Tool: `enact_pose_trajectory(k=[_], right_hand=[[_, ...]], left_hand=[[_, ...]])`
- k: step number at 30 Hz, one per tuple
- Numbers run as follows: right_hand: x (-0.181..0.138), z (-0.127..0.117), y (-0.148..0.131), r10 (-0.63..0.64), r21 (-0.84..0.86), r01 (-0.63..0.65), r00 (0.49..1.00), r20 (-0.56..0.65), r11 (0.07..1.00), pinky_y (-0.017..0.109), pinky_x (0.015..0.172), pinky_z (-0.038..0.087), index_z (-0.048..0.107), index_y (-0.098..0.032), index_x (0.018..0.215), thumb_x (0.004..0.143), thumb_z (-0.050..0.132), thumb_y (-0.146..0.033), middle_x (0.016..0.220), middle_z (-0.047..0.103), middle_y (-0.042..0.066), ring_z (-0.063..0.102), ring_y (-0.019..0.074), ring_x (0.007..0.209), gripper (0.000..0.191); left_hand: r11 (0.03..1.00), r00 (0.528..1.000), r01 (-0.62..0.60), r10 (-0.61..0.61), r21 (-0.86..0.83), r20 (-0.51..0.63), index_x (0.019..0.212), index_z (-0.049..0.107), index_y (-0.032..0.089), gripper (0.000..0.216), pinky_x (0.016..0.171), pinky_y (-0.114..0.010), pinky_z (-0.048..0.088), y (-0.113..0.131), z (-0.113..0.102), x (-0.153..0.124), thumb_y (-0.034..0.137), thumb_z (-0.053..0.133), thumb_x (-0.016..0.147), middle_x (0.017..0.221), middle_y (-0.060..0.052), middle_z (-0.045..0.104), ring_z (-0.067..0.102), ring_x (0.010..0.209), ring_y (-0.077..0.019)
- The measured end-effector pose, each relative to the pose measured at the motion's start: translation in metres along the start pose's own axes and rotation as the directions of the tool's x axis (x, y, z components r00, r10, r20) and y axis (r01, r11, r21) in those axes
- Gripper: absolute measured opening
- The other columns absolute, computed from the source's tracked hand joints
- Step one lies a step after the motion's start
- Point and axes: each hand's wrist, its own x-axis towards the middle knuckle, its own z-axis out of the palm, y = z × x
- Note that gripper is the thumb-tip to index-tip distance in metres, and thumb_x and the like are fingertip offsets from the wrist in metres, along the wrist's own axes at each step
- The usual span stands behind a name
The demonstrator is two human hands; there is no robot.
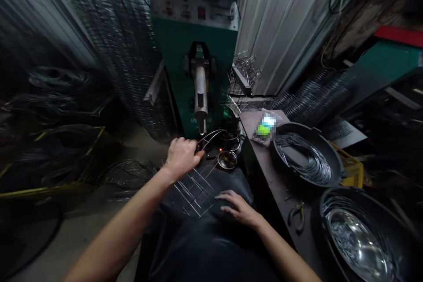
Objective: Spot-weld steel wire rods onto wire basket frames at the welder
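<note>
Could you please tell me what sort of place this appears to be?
It looks like a small wire-goods workshop: a green spot-welding machine with a wire frame held near its electrode, stacks of wire mesh behind, and a black tub of bent wire on the bench.

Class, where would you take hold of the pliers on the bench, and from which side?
Take the pliers by their two handles, coming from the near side of the bench: they lie flat and spread apart, with the handles toward the person.
</note>
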Motion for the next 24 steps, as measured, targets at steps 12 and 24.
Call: enact_pose_trajectory(k=[12, 24], right_hand=[[0.039, -0.016, -0.057, -0.106, -0.347, 0.046, 0.982, -0.154, 0.937, 0.026, 0.076, 0.045, 0.057, -0.017, 0.095, 0.088, 0.044, -0.022, 0.091, 0.063, 0.007, 0.058, 0.0148, 0.083, 0.016], [0.074, -0.011, -0.109, -0.016, -0.294, -0.047, 0.978, -0.210, 0.955, 0.016, 0.067, 0.045, 0.065, -0.024, 0.095, 0.084, 0.051, -0.024, 0.080, 0.066, -0.011, 0.062, 0.0081, 0.078, 0.018]], left_hand=[[0.899, 0.821, -0.353, 0.165, -0.260, -0.546, 0.136, 0.029, 0.027, 0.072, 0.091, -0.043, 0.041, -0.040, 0.070, -0.132, 0.038, 0.062, 0.073, 0.112, -0.010, 0.055, 0.053, 0.105, -0.0252], [0.594, 0.971, -0.142, -0.071, -0.792, -0.227, 0.085, 0.062, 0.028, 0.032, 0.097, -0.048, 0.033, 0.008, 0.160, -0.172, 0.025, 0.075, 0.056, 0.088, -0.006, 0.065, 0.060, 0.091, -0.0281]])
